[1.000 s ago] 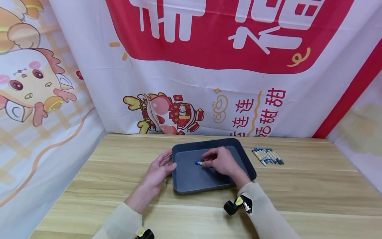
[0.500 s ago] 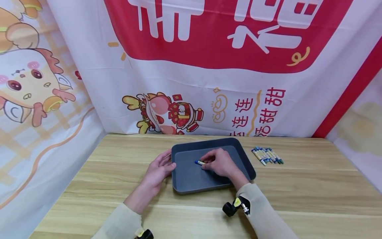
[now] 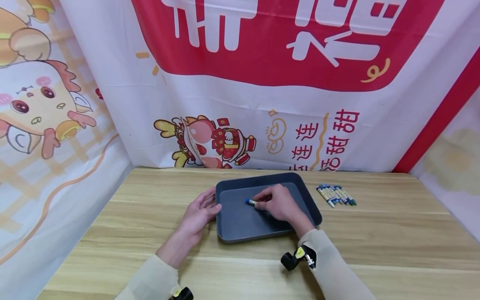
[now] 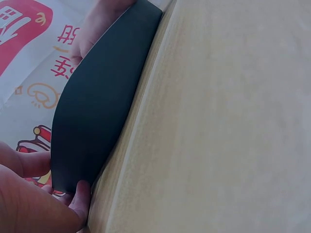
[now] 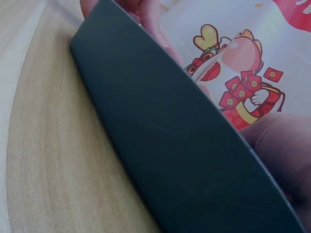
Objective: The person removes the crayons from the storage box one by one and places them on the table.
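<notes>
A dark grey rectangular tray (image 3: 240, 227) lies on the wooden table in the head view. At its left end my left hand (image 3: 200, 212) holds the wall, thumb over the rim and the other fingers outside. My right hand (image 3: 278, 203) reaches over the tray and pinches a blue crayon (image 3: 251, 201) with a pale wrapper, close over the tray floor; the fingers cover its right part. The left wrist view shows the tray's outer wall (image 4: 97, 102) between thumb and fingers. In the right wrist view the tray wall (image 5: 160, 121) hides the crayon and most of the right hand.
Several crayons (image 3: 335, 195) in blue and green tones lie side by side on the table (image 3: 390, 233), right of the tray. A printed white and red cloth (image 3: 277, 100) hangs behind the table's far edge. More cloth hangs at both sides.
The crayon and the right fingertips shift slightly inside the tray, with the crayon's angle changing a little. The left hand and the tray stay in place.
</notes>
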The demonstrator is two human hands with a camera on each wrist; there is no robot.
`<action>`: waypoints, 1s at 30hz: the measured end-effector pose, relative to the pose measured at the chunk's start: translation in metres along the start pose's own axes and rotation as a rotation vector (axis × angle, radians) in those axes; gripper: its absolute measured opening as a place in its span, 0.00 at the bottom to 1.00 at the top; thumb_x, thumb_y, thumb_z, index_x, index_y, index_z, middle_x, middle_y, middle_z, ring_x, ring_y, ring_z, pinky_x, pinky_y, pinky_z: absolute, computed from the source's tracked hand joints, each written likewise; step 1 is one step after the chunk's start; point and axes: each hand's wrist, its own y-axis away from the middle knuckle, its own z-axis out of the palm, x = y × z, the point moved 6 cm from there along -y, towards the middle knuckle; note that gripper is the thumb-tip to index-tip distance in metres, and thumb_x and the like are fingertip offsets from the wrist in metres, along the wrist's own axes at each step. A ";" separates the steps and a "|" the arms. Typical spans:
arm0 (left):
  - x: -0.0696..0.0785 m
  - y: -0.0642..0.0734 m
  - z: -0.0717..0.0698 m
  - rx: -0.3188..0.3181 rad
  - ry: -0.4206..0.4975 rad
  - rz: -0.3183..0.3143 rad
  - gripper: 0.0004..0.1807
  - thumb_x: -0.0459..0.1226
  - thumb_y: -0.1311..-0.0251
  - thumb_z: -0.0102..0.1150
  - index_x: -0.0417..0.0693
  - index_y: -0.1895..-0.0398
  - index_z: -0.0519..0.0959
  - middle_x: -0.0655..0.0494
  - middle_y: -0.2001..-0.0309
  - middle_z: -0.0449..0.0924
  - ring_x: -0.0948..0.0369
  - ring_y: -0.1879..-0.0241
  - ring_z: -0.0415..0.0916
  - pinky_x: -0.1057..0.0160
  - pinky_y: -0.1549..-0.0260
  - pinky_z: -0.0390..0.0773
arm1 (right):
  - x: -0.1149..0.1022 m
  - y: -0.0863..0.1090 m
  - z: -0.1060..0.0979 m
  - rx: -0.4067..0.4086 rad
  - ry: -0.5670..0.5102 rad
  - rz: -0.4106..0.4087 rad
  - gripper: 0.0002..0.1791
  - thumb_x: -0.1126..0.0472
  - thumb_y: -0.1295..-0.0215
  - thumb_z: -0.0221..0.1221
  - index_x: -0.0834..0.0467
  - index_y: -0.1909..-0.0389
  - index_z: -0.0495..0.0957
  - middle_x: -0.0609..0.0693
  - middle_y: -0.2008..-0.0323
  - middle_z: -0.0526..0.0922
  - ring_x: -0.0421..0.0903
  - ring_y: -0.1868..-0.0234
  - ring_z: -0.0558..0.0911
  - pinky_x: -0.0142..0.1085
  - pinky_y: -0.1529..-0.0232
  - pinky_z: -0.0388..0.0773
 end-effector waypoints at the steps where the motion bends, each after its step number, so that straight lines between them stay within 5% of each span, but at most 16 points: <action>1: 0.000 0.000 0.000 0.000 -0.001 -0.001 0.36 0.26 0.26 0.57 0.50 0.17 0.62 0.42 0.17 0.60 0.43 0.20 0.63 0.44 0.22 0.69 | 0.000 0.000 -0.001 0.002 -0.006 0.003 0.07 0.62 0.33 0.72 0.46 0.59 0.93 0.44 0.61 0.90 0.43 0.63 0.80 0.34 0.62 0.77; 30: 0.001 0.001 0.001 -0.006 0.000 0.009 0.37 0.26 0.27 0.57 0.50 0.17 0.62 0.42 0.17 0.59 0.43 0.20 0.62 0.44 0.21 0.68 | 0.010 0.015 -0.071 0.209 -0.116 -0.049 0.09 0.60 0.30 0.70 0.53 0.52 0.92 0.53 0.54 0.92 0.46 0.62 0.82 0.34 0.64 0.80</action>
